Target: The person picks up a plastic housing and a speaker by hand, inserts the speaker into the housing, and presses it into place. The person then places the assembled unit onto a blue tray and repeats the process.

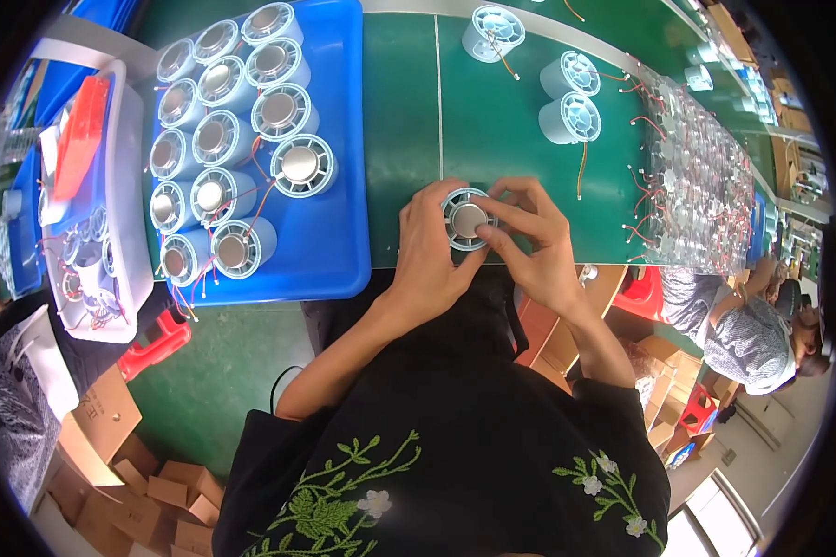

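Note:
Between my hands, at the front edge of the green table, is a white round housing with a silver metal disc in its slotted face, which points up. My left hand wraps the housing's left side, its thumb at the near edge. From the right, my right hand pinches the rim, with thumb and forefinger close to the disc. Just left of my hands stands a blue tray holding several like housings in rows, discs upward, with thin red and brown wires among them.
Farther off stand three white housings with light-blue ribbed faces, one at the back and a pair to the right. Clear plastic packaging with several wired parts lies at the right. A white bin stands left; co-workers sit at both sides.

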`<state>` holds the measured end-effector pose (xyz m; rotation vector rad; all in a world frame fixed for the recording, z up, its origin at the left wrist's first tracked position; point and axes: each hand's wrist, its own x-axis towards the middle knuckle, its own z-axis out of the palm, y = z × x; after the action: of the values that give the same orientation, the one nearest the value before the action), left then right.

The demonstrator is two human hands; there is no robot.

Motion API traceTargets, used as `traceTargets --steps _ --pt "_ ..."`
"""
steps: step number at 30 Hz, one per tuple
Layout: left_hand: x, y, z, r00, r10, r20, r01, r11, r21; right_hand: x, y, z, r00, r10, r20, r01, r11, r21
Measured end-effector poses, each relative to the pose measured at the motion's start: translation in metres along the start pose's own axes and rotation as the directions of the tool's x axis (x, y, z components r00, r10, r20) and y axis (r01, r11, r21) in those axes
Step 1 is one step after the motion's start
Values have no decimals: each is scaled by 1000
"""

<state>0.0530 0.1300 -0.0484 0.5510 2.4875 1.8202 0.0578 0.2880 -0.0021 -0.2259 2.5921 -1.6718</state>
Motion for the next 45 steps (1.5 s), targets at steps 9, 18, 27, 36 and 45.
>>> traceTargets --steps 9,18,27,36,45 --pt "1 8 -10 993 -82 84 88 993 -77 9 -7 -7 964 264 30 -264 936 234" --pt "3 12 -2 975 -219 41 223 953 -206 45 -15 -31 764 476 434 -576 807 128" --pt "3 16 -19 998 -60 20 62 989 -133 42 -14 -29 769 406 493 -540 826 163" --pt "-27 40 -112 973 -56 -222 141 911 389 20 -16 -2 931 191 310 -310 863 399" --pt "-26 43 -114 983 -15 -181 144 678 721 47 -16 59 961 -214 175 194 973 124"
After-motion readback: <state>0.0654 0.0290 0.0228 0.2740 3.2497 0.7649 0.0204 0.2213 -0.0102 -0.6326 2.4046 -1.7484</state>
